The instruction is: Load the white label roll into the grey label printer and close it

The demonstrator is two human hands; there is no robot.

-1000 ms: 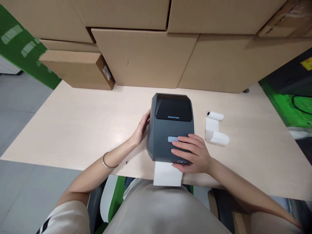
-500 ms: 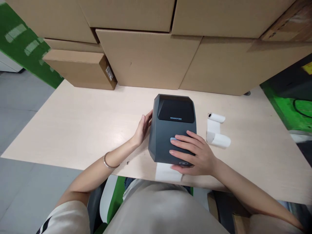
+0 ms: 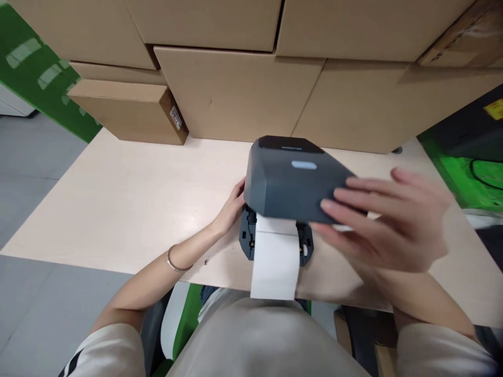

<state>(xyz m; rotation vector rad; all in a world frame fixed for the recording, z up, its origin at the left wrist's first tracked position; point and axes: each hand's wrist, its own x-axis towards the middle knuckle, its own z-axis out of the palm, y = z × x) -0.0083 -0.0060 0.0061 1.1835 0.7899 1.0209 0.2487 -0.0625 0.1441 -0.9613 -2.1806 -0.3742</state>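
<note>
A label printer's top cover (image 3: 298, 183) is held raised and tilted above the printer base (image 3: 247, 241), with the inner parts exposed along the near edge. By the right hand (image 3: 393, 220), which is blurred by motion, the cover's near right corner is held in a narrow grip, fingers over the top and thumb low at the edge. The left hand (image 3: 230, 209) is rested against the printer's left side; its fingertips are hidden, so how firmly it is closed cannot be told. A bracelet (image 3: 175, 262) is worn on the left wrist.

A white paper strip (image 3: 275, 262) is seen running from under the cover, between the sides of the base, and out past the table's near edge. The printer is stood on the pale table (image 3: 137, 193), in front of large cardboard boxes (image 3: 243, 99); a smaller carton (image 3: 121, 115) is placed beyond it to the left.

The step in hand is judged to be the handling of the cover over the paper. For any further move of it, a steadied base, an even grip on the corner and a flat, straight strip would be called for. Whether the cover is attached at the rear cannot be seen.
</note>
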